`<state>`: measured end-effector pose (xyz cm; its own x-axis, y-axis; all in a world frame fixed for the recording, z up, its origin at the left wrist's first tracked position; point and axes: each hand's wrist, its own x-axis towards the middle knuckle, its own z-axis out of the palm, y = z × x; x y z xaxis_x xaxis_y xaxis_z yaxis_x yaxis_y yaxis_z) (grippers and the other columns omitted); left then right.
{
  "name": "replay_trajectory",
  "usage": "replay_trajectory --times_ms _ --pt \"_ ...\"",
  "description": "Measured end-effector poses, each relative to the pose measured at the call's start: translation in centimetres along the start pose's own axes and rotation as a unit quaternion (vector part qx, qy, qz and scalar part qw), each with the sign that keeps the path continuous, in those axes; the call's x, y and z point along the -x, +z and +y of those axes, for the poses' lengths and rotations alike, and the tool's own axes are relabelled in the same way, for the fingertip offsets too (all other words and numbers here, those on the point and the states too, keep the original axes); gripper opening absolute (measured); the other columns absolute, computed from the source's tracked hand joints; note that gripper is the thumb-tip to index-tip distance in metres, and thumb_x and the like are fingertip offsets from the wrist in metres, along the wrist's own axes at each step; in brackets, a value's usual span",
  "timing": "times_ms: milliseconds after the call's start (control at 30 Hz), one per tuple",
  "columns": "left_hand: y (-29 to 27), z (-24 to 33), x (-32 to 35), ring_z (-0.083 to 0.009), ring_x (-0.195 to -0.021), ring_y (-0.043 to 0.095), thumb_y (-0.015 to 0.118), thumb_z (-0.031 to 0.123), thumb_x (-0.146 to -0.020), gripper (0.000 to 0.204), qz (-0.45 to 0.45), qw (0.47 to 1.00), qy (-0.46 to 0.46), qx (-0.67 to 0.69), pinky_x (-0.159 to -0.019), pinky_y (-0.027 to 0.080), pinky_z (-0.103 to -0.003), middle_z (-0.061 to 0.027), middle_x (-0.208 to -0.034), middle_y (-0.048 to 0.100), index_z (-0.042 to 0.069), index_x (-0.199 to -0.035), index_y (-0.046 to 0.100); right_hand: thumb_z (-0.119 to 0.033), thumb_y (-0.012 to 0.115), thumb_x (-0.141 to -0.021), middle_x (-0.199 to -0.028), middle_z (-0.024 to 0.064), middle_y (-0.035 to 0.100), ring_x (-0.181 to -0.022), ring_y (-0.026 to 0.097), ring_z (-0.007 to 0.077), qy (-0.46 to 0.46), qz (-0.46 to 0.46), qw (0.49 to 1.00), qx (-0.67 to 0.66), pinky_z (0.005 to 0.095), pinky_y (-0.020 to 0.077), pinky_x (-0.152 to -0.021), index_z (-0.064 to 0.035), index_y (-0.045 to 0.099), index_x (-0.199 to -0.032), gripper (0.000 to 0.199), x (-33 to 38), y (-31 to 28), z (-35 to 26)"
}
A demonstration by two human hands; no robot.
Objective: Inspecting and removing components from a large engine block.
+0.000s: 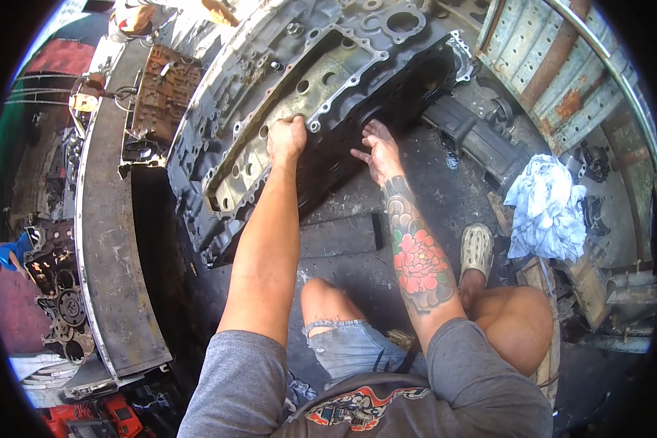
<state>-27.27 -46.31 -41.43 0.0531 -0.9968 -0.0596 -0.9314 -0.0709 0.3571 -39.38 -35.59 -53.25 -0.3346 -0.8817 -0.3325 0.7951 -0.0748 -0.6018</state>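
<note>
Saw, far to the left of the engine block (285, 106), a co-worker in a blue sleeve (11, 255), beside a dark geared assembly (66, 299). Nearer on the same side, noticed a long metal beam (106, 219), and between this beam and the block, a rusty brown casting (164, 87), maybe kept there to leave working room. Found the engine block itself directly ahead of the seated person (358, 350), tilted, hollow side turned upward, probably for easy reach inside. Saw the left hand (287, 137) curled like a fist over the near rim of the block, perhaps for steadying; could not tell whether truly grasping this rim or only resting there. Saw the right hand (381, 153) released, spread and holding nothing, near the dark side face of the block; could not tell about touching. Right of the block, noticed a black rectangular part (478, 135), then a heaped pale blue cloth (546, 204), likely left close for wiping, and a perforated metal panel (540, 66).
</note>
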Motion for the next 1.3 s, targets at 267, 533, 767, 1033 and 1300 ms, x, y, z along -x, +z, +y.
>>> replay_trajectory --times_ms 267,533,767,1033,1300 --pt "0.01 0.16 0.09 -0.0336 -0.112 0.063 0.053 0.036 -0.082 0.040 -0.002 1.000 -0.005 -0.006 -0.098 0.046 -0.041 -0.0169 -0.116 0.068 0.021 -0.113 0.073 -0.004 0.043 -0.090 -0.151 0.0198 0.032 -0.128 0.044 0.0293 -0.002 -0.003 1.000 0.003 0.0416 0.0538 -0.089 -0.0023 0.029 -0.149 0.060 -0.17 -0.20 0.09" --pt "0.09 0.09 -0.03 -0.0331 -0.113 0.062 0.053 0.036 -0.083 0.040 -0.001 1.000 -0.003 -0.004 -0.099 0.046 -0.041 -0.0166 -0.117 0.068 0.021 -0.114 0.073 -0.003 0.042 -0.090 -0.151 0.0196 0.032 -0.131 0.042 0.0299 -0.002 0.001 1.000 0.002 0.0414 0.0542 -0.089 -0.0027 0.029 -0.149 0.060 -0.16 -0.09 0.03" --pt "0.19 0.16 -0.04 -0.0323 -0.114 0.062 0.053 0.036 -0.084 0.039 -0.005 1.000 -0.009 0.000 -0.100 0.046 -0.041 -0.0162 -0.118 0.068 0.021 -0.115 0.073 -0.003 0.043 -0.091 -0.151 0.0193 0.032 -0.131 0.042 0.0299 -0.001 0.004 1.000 0.003 0.0415 0.0542 -0.089 -0.0032 0.030 -0.148 0.059 -0.09 -0.15 -0.10" --pt "0.12 -0.22 -0.28 -0.0325 -0.114 0.062 0.053 0.036 -0.083 0.040 -0.007 1.000 -0.010 0.006 -0.100 0.046 -0.041 -0.0165 -0.118 0.068 0.020 -0.115 0.072 -0.001 0.043 -0.086 -0.150 0.0203 0.031 -0.139 0.031 0.0312 0.008 0.003 1.000 -0.004 0.0492 0.0498 -0.096 0.0010 0.029 -0.148 0.063 0.30 0.38 -0.42" --pt "-0.02 -0.07 -0.14 -0.0328 -0.114 0.062 0.052 0.036 -0.083 0.040 -0.004 1.000 -0.007 -0.004 -0.100 0.046 -0.041 -0.0167 -0.118 0.068 0.020 -0.115 0.072 -0.002 0.043 -0.088 -0.151 0.0201 0.031 -0.134 0.037 0.0309 0.001 0.003 1.000 0.000 0.0456 0.0519 -0.093 -0.0009 0.029 -0.148 0.061 0.15 0.25 -0.17"
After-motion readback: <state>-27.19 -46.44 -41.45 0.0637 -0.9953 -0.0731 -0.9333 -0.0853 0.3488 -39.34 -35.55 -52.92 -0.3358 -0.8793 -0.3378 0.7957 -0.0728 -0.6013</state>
